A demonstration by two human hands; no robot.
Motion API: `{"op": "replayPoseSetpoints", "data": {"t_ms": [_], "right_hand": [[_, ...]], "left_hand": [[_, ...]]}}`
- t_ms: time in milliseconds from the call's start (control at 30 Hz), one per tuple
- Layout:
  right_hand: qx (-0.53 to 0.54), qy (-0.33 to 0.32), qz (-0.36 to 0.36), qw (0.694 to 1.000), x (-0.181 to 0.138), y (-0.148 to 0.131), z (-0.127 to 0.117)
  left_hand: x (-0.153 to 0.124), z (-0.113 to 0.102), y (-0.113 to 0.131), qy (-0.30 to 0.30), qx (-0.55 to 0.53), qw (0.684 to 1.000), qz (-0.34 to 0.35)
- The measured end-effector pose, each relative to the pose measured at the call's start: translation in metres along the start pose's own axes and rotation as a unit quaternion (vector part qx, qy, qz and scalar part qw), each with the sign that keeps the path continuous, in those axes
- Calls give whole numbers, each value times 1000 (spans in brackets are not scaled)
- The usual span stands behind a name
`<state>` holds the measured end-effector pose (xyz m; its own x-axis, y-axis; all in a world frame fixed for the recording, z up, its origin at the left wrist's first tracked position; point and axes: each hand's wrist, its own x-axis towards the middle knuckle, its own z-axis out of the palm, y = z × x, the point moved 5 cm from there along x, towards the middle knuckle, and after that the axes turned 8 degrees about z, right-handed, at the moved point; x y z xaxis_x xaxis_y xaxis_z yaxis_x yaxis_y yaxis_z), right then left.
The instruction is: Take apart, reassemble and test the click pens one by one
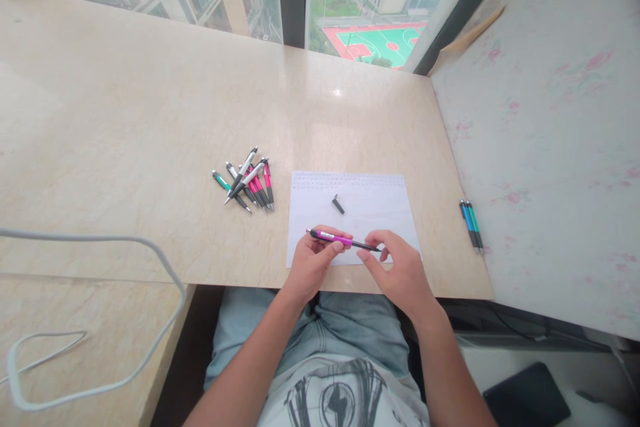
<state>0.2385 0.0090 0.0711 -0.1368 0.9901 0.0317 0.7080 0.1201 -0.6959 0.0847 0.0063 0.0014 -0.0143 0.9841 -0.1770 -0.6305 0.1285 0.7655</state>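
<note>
My left hand (314, 260) is closed on a magenta ballpoint pen (336, 237), held level above the paper. A thin black refill (365, 245) sticks out of its barrel to the right. Around the refill's far end is my right hand (397, 267), its thumb and forefinger curved and apart on either side; whether they touch it is hard to see. Beneath both hands lies a white sheet of paper (310, 213) with faint rows of writing along its top. On the sheet rests a small black pen part (339, 205), apparently the grip section.
Left of the paper is a pile of several pens (247, 180) in white, pink and green. Blue and teal pens (471, 227) lie beside the patterned wall at right. A white cable (160, 260) loops over the left side of the stone-look desktop (125, 147).
</note>
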Motion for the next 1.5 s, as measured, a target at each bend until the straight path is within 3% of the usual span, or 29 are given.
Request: {"op": "replayPoseSetpoints", "data": {"t_ms": [200,400,700,833,933,1000,1167,1267,1400,1500], "right_hand": [[-28,-28,-8,999,1,-1,3],[-2,9,-8,1000,1,-1,-1],[-18,-10,-21,1000,1,-5,-2],[71,-27,4,997,3,5,-8],[135,3,58,989,13,25,-10],[89,23,84,992,24,35,-3],[-59,39,14,997,53,29,34],[-108,66,10,992,64,21,52],[-118,85,27,989,66,16,62],[-50,86,35,994,56,20,52]], "left_hand": [[-1,0,0,-2,7,1000,-3],[0,0,1,-1,0,1000,-1],[-1,1,0,-16,-16,1000,-1],[-1,0,-1,-3,-24,1000,-7],[1,-5,-2,28,-80,996,-7],[3,-8,-3,42,-114,993,-8],[4,-10,-4,49,-124,991,-15],[3,-9,-5,40,-123,991,-19],[3,-7,-5,34,-128,991,-22],[3,-7,-5,32,-123,992,-20]]}}
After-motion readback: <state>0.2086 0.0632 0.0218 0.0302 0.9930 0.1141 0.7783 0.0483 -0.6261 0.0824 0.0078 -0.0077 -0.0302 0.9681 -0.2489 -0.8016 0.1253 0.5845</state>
